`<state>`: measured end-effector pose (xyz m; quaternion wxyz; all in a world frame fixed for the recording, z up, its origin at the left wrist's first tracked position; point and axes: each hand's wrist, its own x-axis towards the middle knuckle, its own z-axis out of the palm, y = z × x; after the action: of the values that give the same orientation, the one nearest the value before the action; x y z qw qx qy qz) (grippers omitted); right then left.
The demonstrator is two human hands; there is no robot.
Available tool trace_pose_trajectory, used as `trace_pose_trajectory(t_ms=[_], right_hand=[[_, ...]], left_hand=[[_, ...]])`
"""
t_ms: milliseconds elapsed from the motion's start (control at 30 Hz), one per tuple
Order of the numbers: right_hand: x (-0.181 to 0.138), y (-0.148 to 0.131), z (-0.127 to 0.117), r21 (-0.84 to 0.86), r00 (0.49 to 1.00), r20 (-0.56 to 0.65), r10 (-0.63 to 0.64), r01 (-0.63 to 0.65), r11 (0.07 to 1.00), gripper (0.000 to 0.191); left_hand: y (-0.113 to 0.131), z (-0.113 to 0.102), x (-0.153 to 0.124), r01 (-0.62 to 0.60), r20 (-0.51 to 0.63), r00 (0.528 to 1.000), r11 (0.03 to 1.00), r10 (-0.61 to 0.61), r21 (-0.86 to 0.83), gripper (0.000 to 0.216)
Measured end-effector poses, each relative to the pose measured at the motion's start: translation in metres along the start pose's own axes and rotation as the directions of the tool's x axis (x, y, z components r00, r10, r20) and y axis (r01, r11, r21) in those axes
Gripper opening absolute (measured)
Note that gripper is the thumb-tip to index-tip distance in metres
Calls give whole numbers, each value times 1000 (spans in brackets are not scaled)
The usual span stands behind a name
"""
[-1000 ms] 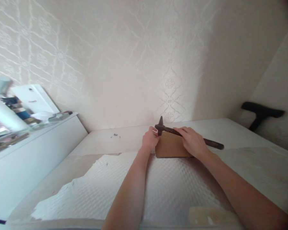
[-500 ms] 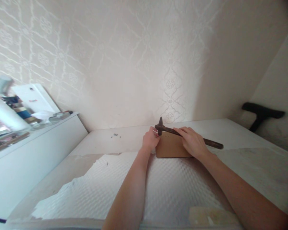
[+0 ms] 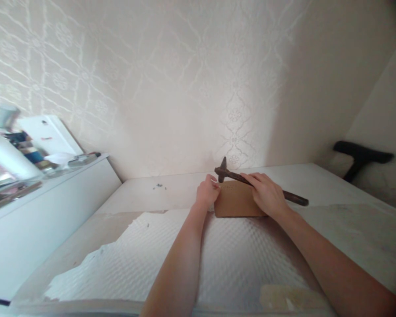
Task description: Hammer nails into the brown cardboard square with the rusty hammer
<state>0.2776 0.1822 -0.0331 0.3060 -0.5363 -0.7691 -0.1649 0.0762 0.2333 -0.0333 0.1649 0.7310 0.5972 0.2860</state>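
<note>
My right hand (image 3: 267, 195) is wrapped round the dark handle of an old hammer (image 3: 292, 197), whose head (image 3: 222, 171) hangs just above the far left corner of a brown wooden block (image 3: 235, 203). My left hand (image 3: 206, 193) is pinched at that same corner, right under the hammer head; what its fingertips hold is too small to make out. The block lies on a white table (image 3: 317, 176) at the far edge of a white dimpled sheet (image 3: 231, 259).
A patterned wall stands close behind the block. Several tiny dark bits (image 3: 159, 186) lie on the table at the back left. A white counter (image 3: 49, 193) with bottles and clutter runs along the left. A black handle-shaped object (image 3: 361, 158) sticks out at the right.
The hammer head has lifted a little off the block's corner. Both hands stay in place.
</note>
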Motion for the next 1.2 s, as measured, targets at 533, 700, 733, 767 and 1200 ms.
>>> trace_pose_trajectory(t_ms=[533, 700, 733, 767, 1200], right_hand=[[0, -2, -2, -7, 998, 42, -38, 39, 999, 51], [0, -2, -1, 10, 1000, 18, -24, 24, 1000, 49], [0, -1, -1, 12, 999, 24, -23, 23, 1000, 49], [0, -1, -1, 12, 999, 35, -26, 26, 1000, 49], [0, 1, 0, 23, 999, 50, -20, 19, 1000, 52]], left_hand=[[1, 0, 0, 16, -3, 1000, 1000, -16, -5, 26], [2, 0, 0, 3, -5, 1000, 1000, -3, -17, 27], [2, 0, 0, 3, -4, 1000, 1000, -3, -20, 27], [2, 0, 0, 6, -2, 1000, 1000, -6, -22, 27], [0, 0, 0, 4, 3, 1000, 1000, -4, -24, 25]])
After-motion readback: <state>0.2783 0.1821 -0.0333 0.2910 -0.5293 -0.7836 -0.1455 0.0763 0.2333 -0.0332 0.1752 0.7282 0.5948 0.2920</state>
